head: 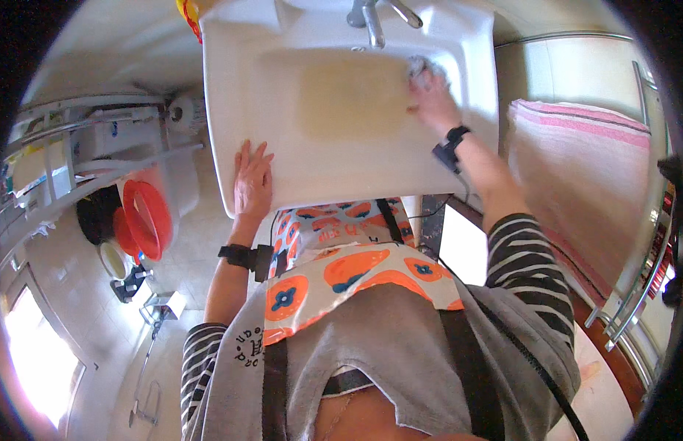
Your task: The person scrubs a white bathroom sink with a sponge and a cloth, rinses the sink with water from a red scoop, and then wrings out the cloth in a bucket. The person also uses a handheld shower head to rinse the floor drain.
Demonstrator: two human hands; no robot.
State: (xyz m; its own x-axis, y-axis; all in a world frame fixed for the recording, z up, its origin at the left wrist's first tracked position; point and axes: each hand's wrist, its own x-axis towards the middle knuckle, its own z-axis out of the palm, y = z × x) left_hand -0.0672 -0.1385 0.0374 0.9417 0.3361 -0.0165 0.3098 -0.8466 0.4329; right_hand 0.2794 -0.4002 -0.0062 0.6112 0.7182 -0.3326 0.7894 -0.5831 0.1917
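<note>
A white ceramic washbasin spans the view in front of me. My right hand presses a blurred grey-white scrubber or wad against the basin's inner wall at the far right; its exact material cannot be made out. Fingers spread, my left hand rests flat on the near left rim and holds nothing. A yellowish-brown area covers the bowl's bottom, and whether it is murky water or staining is unclear. The chrome faucet stands at the back edge, its lever angled to the right.
A pink-striped towel hangs on a metal rail at the right. Left of the basin are red plastic basins, a black container and a metal rack. Something yellow and red touches the basin's back left corner.
</note>
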